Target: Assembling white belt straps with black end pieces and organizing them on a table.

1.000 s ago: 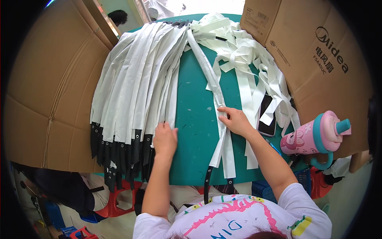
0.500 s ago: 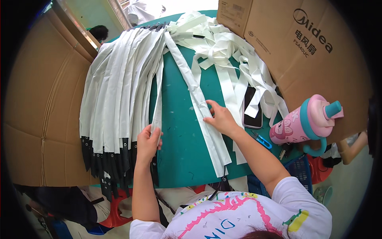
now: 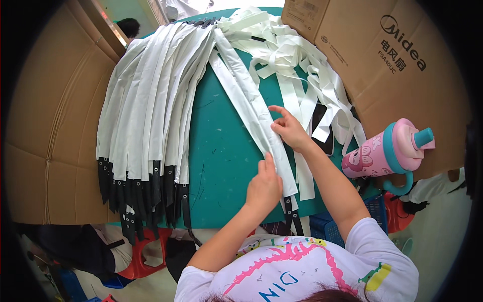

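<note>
Table (image 3: 216,171), green, fills mid-frame. Brown cartons stand at its two sides: left carton (image 3: 50,116) bare of print as far as seen, right carton (image 3: 397,95) with large dark lettering, a ringed logo and a small printed label, upper right. Bundle of white strips (image 3: 146,100) lies left of centre, eyeleted black ends fanned toward lower left. White shirt (image 3: 322,261), lower edge of frame: pink outline, blue letters only partly in view. Heap of loose white tape (image 3: 297,63), upper right of centre. Main things in hand: two white strips, mid-frame, running from upper centre down to right of centre, the left strip (image 3: 233,88) alongside and partly against the right strip (image 3: 254,98). Pink cup (image 3: 370,156), right, teal band and cartoon print. Change: half a second ago the left hand (image 3: 264,186) was at the bundle's edge; now it is on the paired strips, so both hands attend to the same place. Its index finger is extended onto the strip, others curled; cannot tell whether it pinches. Right hand (image 3: 292,132): thumb and index spread apart, thumb tip at the right strip's edge, no grip visible. Smallest: dark phone (image 3: 327,145), partly under tape.
</note>
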Demonstrator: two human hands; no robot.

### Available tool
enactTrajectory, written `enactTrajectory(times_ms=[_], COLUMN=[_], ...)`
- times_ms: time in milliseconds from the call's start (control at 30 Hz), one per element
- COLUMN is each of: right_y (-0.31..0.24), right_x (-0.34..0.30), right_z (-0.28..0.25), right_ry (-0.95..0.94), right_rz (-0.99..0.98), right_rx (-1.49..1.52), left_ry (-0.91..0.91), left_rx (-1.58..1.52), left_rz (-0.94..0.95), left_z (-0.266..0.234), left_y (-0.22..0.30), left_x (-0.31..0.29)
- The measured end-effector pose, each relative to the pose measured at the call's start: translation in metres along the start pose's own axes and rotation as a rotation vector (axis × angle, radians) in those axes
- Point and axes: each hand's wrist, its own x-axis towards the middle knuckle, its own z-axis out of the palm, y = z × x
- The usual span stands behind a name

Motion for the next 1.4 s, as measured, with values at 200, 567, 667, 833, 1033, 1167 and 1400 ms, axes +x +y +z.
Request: enactTrajectory(times_ms=[200, 567, 667, 833, 1033, 1167, 1400], right_y=[-0.025, -0.013, -0.026, -0.026, -0.038, -0.051, -0.048], right_x=[0.001, 0.024, 0.036, 0.043, 0.070, 0.074, 0.064], right_z=[0.026, 0.103, 0.140, 0.239, 0.295, 0.277, 0.174], right_ry=[0.151, -0.230, -0.239, -0.361, -0.565, -0.658, -0.865], right_rz=[-0.225, -0.683, -0.673, -1.216, -1.491, -1.512, -1.101], right_rx=[-0.979, -0.935, -1.046, -0.867, -0.992, -0.830, -1.121], left_ry=[-0.191, 0.692, 0.698, 0.625, 0.633, 0.613, 0.558], left_rx=[0.083, 0.407, 0.341, -0.067, -0.016, -0.056, -0.026], left_rz=[0.056, -0.163, -0.181, -0.480, -0.413, -0.408, -0.383], left_z=[-0.022, -0.140, -0.162, -0.200, -0.213, -0.217, -0.221], left_y=[-0.011, -0.195, -0.225, -0.232, -0.261, -0.265, -0.260], left_x=[-0.022, -0.067, -0.074, -0.075, -0.083, -0.087, -0.083])
